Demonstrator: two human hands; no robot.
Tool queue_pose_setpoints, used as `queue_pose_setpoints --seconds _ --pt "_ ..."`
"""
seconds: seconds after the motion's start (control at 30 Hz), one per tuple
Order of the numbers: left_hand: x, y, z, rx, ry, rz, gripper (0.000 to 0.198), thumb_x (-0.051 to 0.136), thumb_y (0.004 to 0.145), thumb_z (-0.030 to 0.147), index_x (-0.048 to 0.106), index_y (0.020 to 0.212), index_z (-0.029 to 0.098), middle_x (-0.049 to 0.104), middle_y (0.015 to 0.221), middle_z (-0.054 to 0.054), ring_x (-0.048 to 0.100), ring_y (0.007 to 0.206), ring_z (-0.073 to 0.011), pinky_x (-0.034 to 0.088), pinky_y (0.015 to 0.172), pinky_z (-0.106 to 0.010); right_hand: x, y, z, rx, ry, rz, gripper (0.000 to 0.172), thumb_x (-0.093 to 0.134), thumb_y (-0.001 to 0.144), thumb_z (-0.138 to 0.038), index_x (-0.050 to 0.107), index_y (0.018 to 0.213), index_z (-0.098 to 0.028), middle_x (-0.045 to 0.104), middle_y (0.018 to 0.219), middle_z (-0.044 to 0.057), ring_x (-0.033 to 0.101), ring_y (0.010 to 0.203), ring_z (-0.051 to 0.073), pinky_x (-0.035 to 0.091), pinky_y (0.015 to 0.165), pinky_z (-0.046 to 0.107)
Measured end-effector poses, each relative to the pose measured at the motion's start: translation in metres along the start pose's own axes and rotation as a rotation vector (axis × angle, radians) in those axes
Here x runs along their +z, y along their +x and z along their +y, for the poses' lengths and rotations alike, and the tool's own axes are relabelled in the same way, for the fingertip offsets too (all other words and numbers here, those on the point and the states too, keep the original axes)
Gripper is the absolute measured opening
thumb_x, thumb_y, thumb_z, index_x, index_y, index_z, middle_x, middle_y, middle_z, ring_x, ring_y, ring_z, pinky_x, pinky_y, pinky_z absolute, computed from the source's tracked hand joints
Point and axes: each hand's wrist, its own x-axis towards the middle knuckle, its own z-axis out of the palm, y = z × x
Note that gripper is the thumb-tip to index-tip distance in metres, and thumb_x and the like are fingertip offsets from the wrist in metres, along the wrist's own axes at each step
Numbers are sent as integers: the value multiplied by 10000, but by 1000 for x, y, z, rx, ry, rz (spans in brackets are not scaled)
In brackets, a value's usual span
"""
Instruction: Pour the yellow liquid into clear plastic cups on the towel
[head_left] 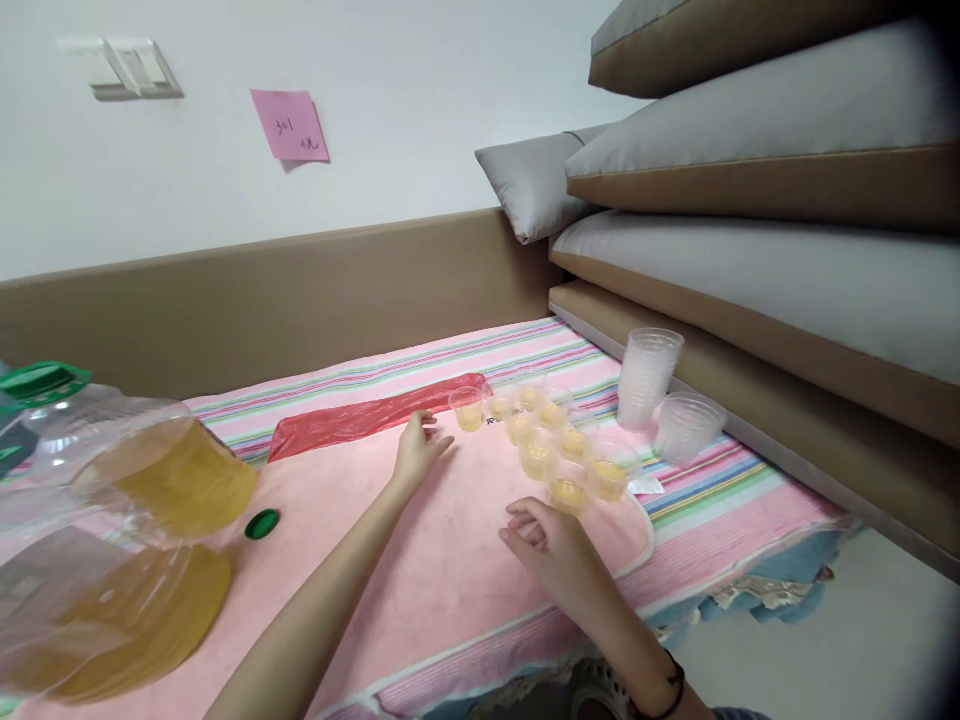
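Several clear plastic cups with yellow liquid stand grouped on a pink cloth point(450, 520), among them a front cup point(567, 492) and a left one point(469, 412). My left hand point(424, 447) is just left of that left cup, fingers apart, holding nothing. Below the front cup is my right hand point(541, 535), its fingers loosely curled and apart with nothing between them. Two large clear jugs of yellow liquid, a rear jug point(184, 475) and a nearer jug point(142, 620), are at the left. A green cap point(262, 524) lies on the cloth beside them.
A tall stack of empty cups point(648, 378) and a shorter stack point(688, 430) are at the right on the striped sheet. Red plastic point(375, 418) lies behind the cloth. Large cushions point(780, 270) are piled at the right, with a wall behind.
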Motion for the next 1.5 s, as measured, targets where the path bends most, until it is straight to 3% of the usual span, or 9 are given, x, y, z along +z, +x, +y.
queue_pose_setpoints --seconds 0.1,0.2,0.4,0.6,1.1,1.2,1.3,1.4,1.5 --pt "-2 -13 0 28 59 -64 262 683 687 257 584 924 207 688 1012 -75 662 838 -202 537 766 -355 -3 -2 -1 -39 56 40 308 583 815 -361 683 1011 -146 731 863 93 682 728 207 531 666 322" --pt "5 -22 2 101 155 -160 150 621 767 288 640 897 217 708 1032 -103 657 989 -255 514 913 -412 -2 -5 -2 -63 96 72 284 588 815 -384 693 961 -165 737 828 87 688 718 210 537 641 316" --pt "32 -30 5 224 407 -317 201 574 850 368 654 937 206 661 1163 -113 516 1234 -286 357 1114 -448 6 -3 2 -119 57 89 256 579 816 -365 689 936 -168 736 801 85 686 697 217 538 639 330" --pt "47 -29 6 194 613 -328 402 448 936 410 589 1201 143 564 1306 -181 444 1281 -317 345 1091 -456 4 0 0 -121 24 81 264 556 821 -362 688 939 -166 733 813 95 694 729 233 540 659 346" --pt "42 -26 15 223 739 -304 347 454 946 406 651 1086 158 632 1207 -149 528 1176 -293 408 1019 -428 -3 0 0 -181 52 144 223 585 821 -347 699 903 -173 728 773 75 679 681 218 536 632 333" --pt "35 -31 20 240 697 -285 275 481 923 321 685 987 148 656 1159 -149 553 1142 -289 429 1002 -423 -15 1 -1 -222 100 270 211 594 820 -365 708 840 -188 725 733 58 674 657 207 518 582 300" --pt "18 -42 25 282 628 -263 262 479 846 128 687 1004 149 672 1136 -128 575 1106 -265 458 977 -395 -36 6 4 -254 145 511 212 593 828 -372 704 822 -192 728 752 57 675 681 201 516 597 289" --pt "-11 -60 28 327 550 -233 364 404 785 30 685 983 153 683 1074 -116 600 1057 -243 482 953 -388 -66 11 17 -279 122 838 225 599 830 -379 692 877 -180 720 799 65 665 727 201 523 651 302" --pt "-45 -85 24 363 470 -230 324 388 817 87 674 944 169 692 989 -97 652 934 -212 540 851 -358 -96 13 35 -267 74 1049 270 588 833 -393 666 954 -165 693 843 77 637 761 205 521 700 332"
